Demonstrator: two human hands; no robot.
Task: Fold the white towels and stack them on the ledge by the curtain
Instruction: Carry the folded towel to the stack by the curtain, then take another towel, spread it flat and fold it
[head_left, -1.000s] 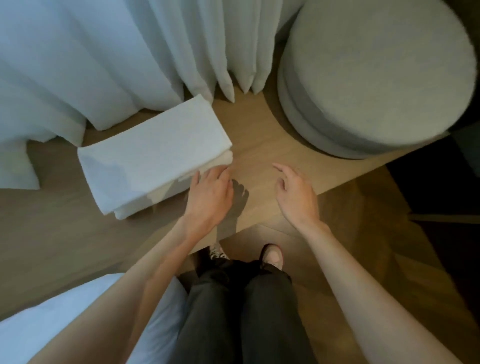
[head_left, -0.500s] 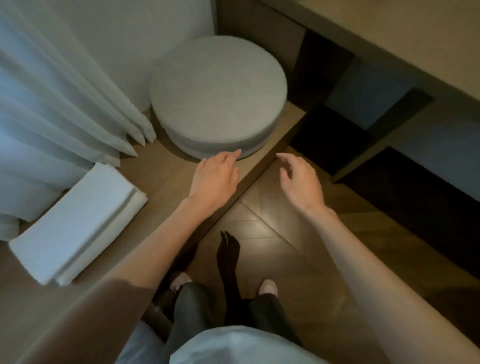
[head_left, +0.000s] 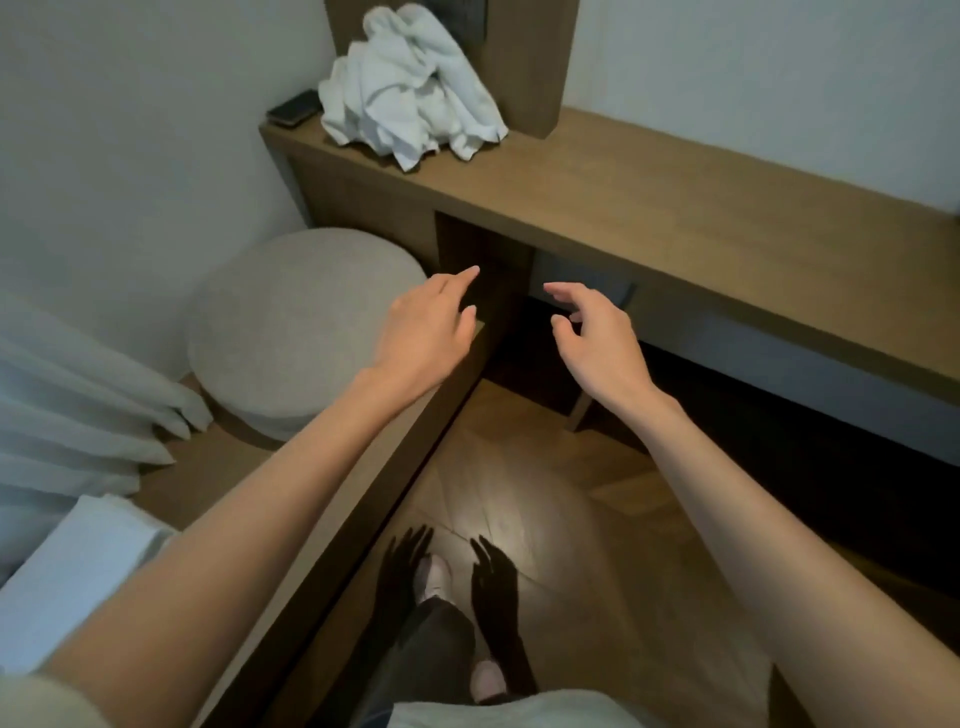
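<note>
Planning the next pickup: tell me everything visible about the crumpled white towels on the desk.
The crumpled towels are a loose white heap of soft, terry-looking cloth, unfolded and deeply wrinkled, corners drooping forward. How many pieces it holds cannot be told. It rests on the left end of the wooden desk top, in front of the upright wooden panel. A dark flat device lies close beside its left edge. The left hand and right hand are open and apart from it.
</note>
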